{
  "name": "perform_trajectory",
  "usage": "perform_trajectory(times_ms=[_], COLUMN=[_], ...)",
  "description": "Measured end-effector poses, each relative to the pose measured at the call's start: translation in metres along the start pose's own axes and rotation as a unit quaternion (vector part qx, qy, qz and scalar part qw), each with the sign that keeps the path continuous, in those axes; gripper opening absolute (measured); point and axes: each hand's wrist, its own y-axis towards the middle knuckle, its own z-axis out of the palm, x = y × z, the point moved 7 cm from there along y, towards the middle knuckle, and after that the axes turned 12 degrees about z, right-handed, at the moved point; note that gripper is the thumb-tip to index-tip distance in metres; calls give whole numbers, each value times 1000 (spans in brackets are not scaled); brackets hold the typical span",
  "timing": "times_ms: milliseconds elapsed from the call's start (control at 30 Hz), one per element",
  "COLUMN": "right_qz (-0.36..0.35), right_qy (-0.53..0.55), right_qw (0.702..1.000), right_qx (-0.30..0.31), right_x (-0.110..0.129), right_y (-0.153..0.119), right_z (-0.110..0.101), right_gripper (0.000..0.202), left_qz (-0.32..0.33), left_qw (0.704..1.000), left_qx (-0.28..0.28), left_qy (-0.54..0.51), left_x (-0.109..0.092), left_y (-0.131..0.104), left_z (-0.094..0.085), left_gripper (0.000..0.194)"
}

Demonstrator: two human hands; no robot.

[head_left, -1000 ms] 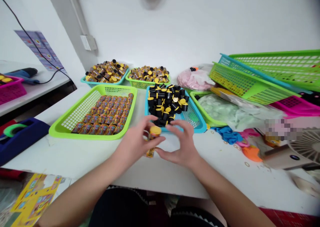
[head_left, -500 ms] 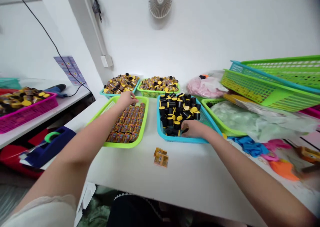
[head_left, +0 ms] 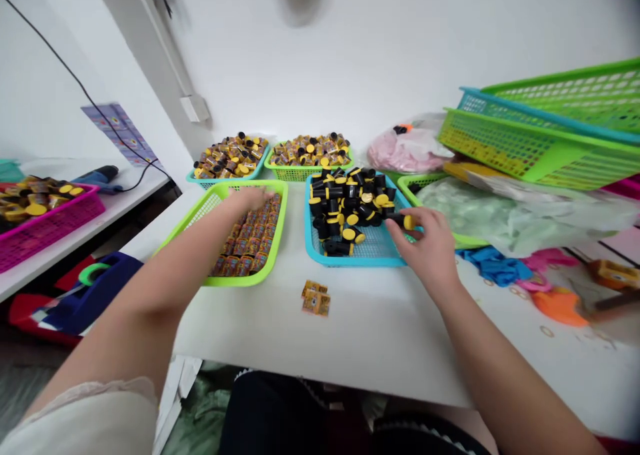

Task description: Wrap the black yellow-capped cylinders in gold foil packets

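Note:
My right hand (head_left: pixel 431 249) pinches a small black pot with a yellow lid (head_left: pixel 403 221) between thumb and fingers, above the right side of a blue basket (head_left: pixel 357 261). Inside that basket lies a loose heap of similar black pots with yellow lids (head_left: pixel 334 208). My left hand (head_left: pixel 253 200), slightly blurred, reaches over the far end of a lime green basket (head_left: pixel 280 241), its fingers stretched out and nothing visible in them. Under it, small pots with colourful printed labels (head_left: pixel 250 245) stand in tight rows. Part of the rows is hidden by my left forearm.
Printed orange stickers (head_left: pixel 316 301) lie on the white table (head_left: pixel 350 348) before the baskets. Behind stand a blue basket (head_left: pixel 207 182) and a green basket (head_left: pixel 295 173), both heaped with labelled pots. Stacked baskets (head_left: pixel 530 148) and plastic bags are at right, a tape dispenser (head_left: pixel 103 288) at left.
My right hand has risen out of the heap and moved right, with a black pot in it. My left hand's fingers have straightened over the far end of the lime basket. The view has shifted.

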Motion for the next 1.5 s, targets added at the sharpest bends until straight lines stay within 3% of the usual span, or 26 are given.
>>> perform_trajectory(times_ms=[100,133,200,233,267,367,433,533,633,733,900,967,1033,1133,1233,1333,1400,1500], right_qz=[-13,-16,-29,-37,-44,-53,-58,-78,-96,-100,-99,-99,-98,-92,-81,-51,-9,66], right_qy=[-2,-1,-6,-11,-16,-18,-9,-4,-6,-5,-2,2,9,24,58,125,197,313], right_qw=[1000,999,998,998,997,996,997,995,993,993,993,993,993,994,993,986,971,923], right_qx=[18,28,48,56,61,63,58,57,66,70,67,64,61,57,65,95,135,212], right_x=[6,7,9,10,10,10,9,9,11,11,9,9,10,13,17,20,19,16], right_y=[-3,-3,-5,-6,-7,-8,-8,-8,-9,-10,-9,-8,-7,-8,-12,-17,-19,-20], right_z=[1,2,6,8,10,11,11,12,14,15,15,15,13,10,9,13,17,24], right_gripper=[26,27,29,29,29,25,24,24,24,23,22,21,21,22,24,24,29,36], left_qz=[91,187,384,455,483,431,414,424,468,486,483,432,351,288,268,247,238,202], left_qw=[993,976,920,889,875,898,903,885,862,859,868,899,935,947,921,873,836,813], left_qx=[-63,-101,-71,-36,-17,5,-15,-92,-90,-57,-92,-72,-17,-4,-62,-76,-83,-118], left_qy=[40,49,38,35,42,83,114,168,175,148,69,10,-46,-140,-275,-414,-487,-534], left_x=[-42,-67,-116,-135,-147,-157,-158,-160,-162,-158,-138,-125,-113,-114,-131,-155,-167,-169], left_y=[-50,-75,-138,-171,-200,-254,-279,-312,-337,-333,-276,-251,-235,-232,-223,-191,-165,-136], left_z=[-16,-15,14,36,58,116,136,134,123,115,110,110,110,89,50,29,28,41], left_gripper=[48,47,44,43,44,65,65,46,43,48,41,41,43,40,33,19,6,24])
